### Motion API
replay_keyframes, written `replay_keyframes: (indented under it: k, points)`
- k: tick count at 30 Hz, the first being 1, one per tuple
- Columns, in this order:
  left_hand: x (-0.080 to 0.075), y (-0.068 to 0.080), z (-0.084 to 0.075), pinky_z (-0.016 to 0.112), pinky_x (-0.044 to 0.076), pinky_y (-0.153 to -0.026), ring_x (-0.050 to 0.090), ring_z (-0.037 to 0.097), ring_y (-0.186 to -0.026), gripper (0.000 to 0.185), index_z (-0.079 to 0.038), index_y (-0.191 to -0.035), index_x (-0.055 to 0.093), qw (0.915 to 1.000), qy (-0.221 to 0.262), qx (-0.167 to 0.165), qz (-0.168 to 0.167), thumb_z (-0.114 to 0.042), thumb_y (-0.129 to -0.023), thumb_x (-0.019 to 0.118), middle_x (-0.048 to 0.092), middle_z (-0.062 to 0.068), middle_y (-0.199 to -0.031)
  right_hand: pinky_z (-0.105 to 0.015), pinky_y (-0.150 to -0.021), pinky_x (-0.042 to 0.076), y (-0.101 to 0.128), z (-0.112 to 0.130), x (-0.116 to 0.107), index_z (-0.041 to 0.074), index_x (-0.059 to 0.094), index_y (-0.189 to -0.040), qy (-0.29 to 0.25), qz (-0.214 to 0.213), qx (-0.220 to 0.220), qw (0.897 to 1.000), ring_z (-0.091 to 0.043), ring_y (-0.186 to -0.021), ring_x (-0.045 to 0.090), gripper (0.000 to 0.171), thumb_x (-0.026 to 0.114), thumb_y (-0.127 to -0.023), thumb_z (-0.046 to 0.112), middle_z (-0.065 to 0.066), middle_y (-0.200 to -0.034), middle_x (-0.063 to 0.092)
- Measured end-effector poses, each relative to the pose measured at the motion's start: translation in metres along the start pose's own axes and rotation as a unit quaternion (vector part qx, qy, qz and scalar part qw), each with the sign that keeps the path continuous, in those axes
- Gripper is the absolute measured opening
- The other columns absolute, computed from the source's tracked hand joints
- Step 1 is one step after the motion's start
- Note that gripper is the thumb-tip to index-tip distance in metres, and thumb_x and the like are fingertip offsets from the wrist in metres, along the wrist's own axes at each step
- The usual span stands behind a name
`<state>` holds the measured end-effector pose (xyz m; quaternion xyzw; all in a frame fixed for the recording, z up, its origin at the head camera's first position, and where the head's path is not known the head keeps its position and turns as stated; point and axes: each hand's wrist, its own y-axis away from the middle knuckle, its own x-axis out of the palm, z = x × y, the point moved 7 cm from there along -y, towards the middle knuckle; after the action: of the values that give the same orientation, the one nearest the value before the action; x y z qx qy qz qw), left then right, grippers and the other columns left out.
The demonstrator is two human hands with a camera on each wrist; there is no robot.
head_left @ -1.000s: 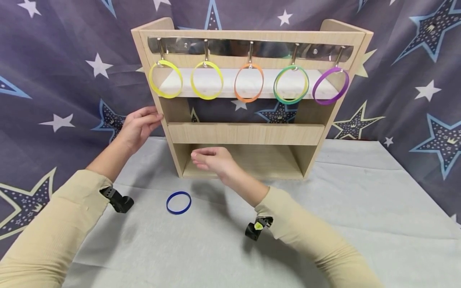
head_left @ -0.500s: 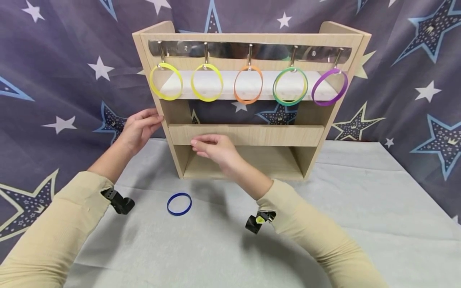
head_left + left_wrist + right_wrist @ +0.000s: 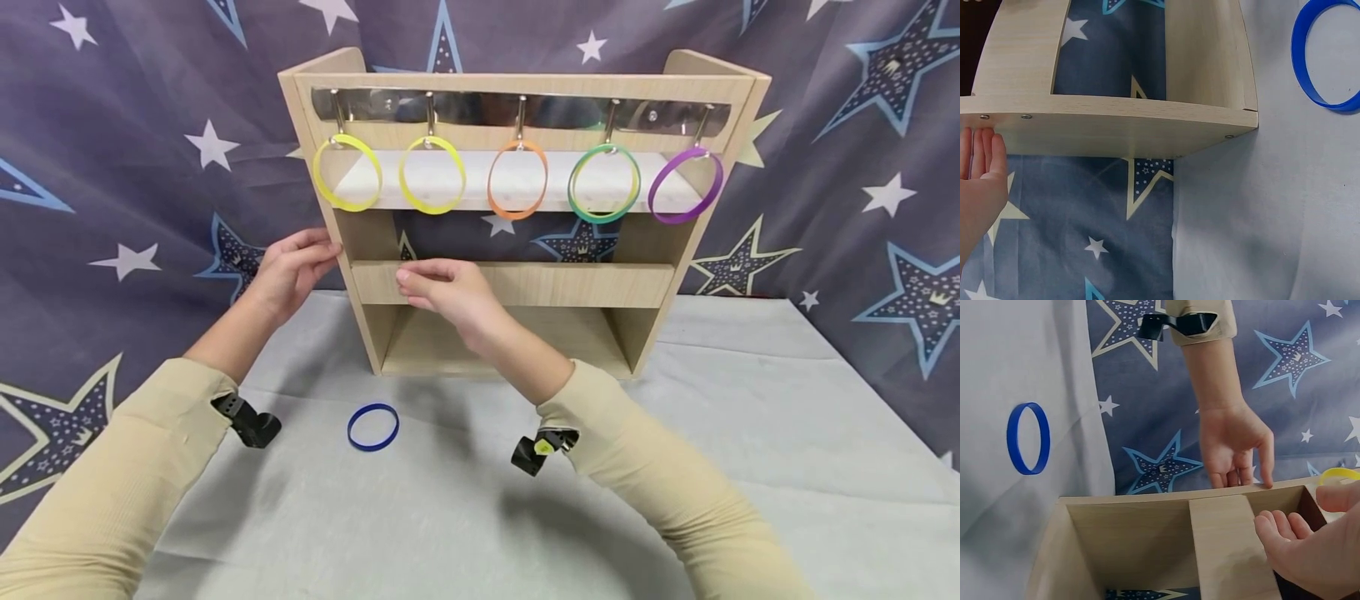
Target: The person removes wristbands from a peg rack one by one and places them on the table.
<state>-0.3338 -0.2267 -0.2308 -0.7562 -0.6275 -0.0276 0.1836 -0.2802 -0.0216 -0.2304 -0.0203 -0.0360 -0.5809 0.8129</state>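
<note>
A wooden rack stands on a grey cloth. Its metal hooks carry two yellow rings, an orange ring, a green ring and a purple ring. My left hand rests with straight fingers against the rack's left side panel; the same hand shows in the left wrist view. My right hand hovers at the left end of the middle rail, fingers loosely curled, holding nothing. In the right wrist view both the right hand and the left hand appear.
A blue ring lies flat on the grey cloth in front of the rack, between my forearms, and shows as the blue ring in the right wrist view. A star-patterned curtain hangs behind the table.
My right hand has risen from in front of the lower compartment to the middle rail. The left hand has stayed on the side panel, and the blue ring has not moved.
</note>
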Motion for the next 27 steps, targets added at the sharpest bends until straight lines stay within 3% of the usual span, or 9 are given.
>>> replay_keyframes:
  k: [19, 27]
  points:
    - [0.0, 0.0, 0.0, 0.017, 0.054, -0.086, 0.068, 0.009, -0.089, 0.017, -0.006, -0.093, 0.069, 1.0, 0.002, 0.004, -0.001, 0.004, -0.091, 0.055, 0.07, 0.0, -0.095, -0.025, -0.092, 0.056, -0.003, 0.026, 0.0, 0.002, 0.063, -0.122, 0.014, -0.01, -0.023, 1.0, -0.024, -0.113, 0.066, 0.033, 0.065, -0.092, 0.016, -0.014, -0.122, 0.067]
    - [0.0, 0.0, 0.0, 0.016, 0.053, -0.087, 0.067, 0.008, -0.09, 0.016, -0.007, -0.094, 0.069, 0.9999, -0.011, 0.002, -0.005, 0.002, -0.092, 0.056, 0.07, -0.001, -0.095, -0.023, -0.092, 0.055, -0.002, 0.042, 0.005, 0.005, 0.064, -0.122, 0.066, -0.01, -0.071, 0.995, -0.023, -0.112, 0.066, 0.032, 0.065, -0.092, 0.018, -0.012, -0.12, 0.069]
